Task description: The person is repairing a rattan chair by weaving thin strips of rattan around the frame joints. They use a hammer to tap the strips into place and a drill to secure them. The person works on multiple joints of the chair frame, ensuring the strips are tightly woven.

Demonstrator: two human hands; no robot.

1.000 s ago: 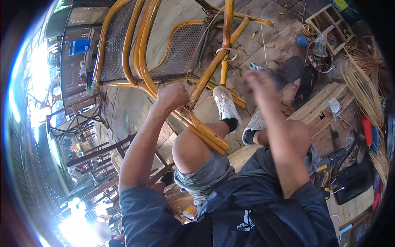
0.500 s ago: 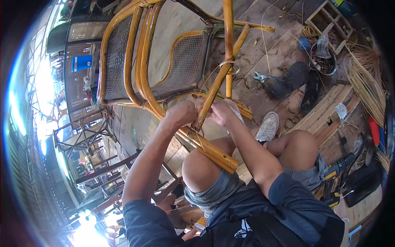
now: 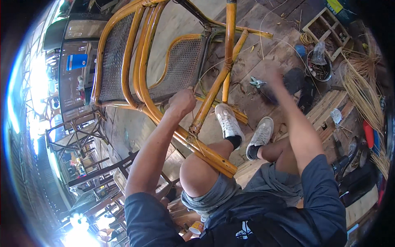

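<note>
A rattan chair [image 3: 144, 61] with glossy yellow-brown poles and a woven cane panel [image 3: 117, 57] lies tipped over, one doubled pole [image 3: 214, 158] resting across my knee. My left hand [image 3: 184, 102] is closed on a thin rattan strip [image 3: 192, 117], just left of a slanting pole [image 3: 210, 97]. Binding wraps the joint [image 3: 195, 129] at the pole's lower end, and another crossing joint [image 3: 228, 66] lies farther up. My right hand [image 3: 273, 74] is away from the chair, out over the floor to the right. Motion smears its fingers, so what they hold is unclear.
Green-handled pliers [image 3: 257, 82] lie on the plank floor, by dark shoes. Farther right stand a metal bowl [image 3: 325, 76] of small bits, a wooden divided box [image 3: 325, 26] and a bundle of rattan strips [image 3: 360, 92]. A blue container [image 3: 77, 61] stands at left.
My right hand has swung from the lower joint out to the right. My left hand stays by the slanting pole, slightly higher. The loose loop at the upper crossing has drawn in.
</note>
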